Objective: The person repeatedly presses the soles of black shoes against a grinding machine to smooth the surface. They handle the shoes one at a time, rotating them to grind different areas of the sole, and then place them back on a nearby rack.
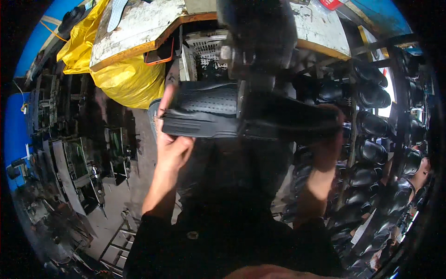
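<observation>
A black shoe (206, 100) with rows of small holes in its upper lies crosswise in front of me, its thick ridged sole edge toward me. My left hand (174, 144) grips the left end, thumb below and a finger reaching up along the far side. Around the right end is my right hand (329, 132), closed on it, though shadow and blur hide most of its fingers. A dark machine head (258, 39) stands just beyond the shoe. Its lower part merges with the shoe's dark right half, so I cannot tell whether they touch.
A worn white worktable (139, 28) spans the far side, with a phone in an orange-edged case (159, 53) by its edge. A yellow bag (125, 81) hangs at left, and a pale plastic basket (206, 46) sits behind the shoe. Racks of black shoes (371, 123) stand close at right.
</observation>
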A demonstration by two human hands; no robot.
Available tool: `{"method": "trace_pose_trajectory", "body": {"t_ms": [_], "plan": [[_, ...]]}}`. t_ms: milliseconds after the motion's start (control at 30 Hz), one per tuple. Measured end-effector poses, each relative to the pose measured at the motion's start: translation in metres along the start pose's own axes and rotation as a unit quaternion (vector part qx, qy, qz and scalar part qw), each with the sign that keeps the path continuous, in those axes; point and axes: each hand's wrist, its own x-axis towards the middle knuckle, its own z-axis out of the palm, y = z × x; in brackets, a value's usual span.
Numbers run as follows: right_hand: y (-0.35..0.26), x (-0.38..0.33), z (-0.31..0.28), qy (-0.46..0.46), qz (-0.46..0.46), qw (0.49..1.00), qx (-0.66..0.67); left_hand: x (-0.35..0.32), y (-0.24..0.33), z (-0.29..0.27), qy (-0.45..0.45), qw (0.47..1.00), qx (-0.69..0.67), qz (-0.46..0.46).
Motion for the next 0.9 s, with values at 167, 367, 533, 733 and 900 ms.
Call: {"method": "trace_pose_trajectory", "body": {"t_ms": [167,367,533,733,900], "plan": [[0.024,0.002,0.015,-0.107,-0.07,0.991,-0.043,0.004,0.022,-0.02,0.009,0.996,0.076,0.041],[0.022,0.0,0.045,-0.097,-0.015,0.993,-0.061,0.003,0.035,-0.036,0.026,0.991,0.109,0.067],[0.036,0.002,0.05,-0.137,-0.032,0.988,-0.058,0.001,0.042,-0.051,0.05,0.977,0.189,0.087],[-0.003,0.002,0.08,-0.174,-0.077,0.979,-0.075,0.006,0.045,-0.021,0.013,0.825,0.467,0.319],[-0.015,0.006,0.085,-0.175,-0.146,0.951,-0.208,0.019,0.064,0.059,-0.182,0.693,0.647,0.261]]}}
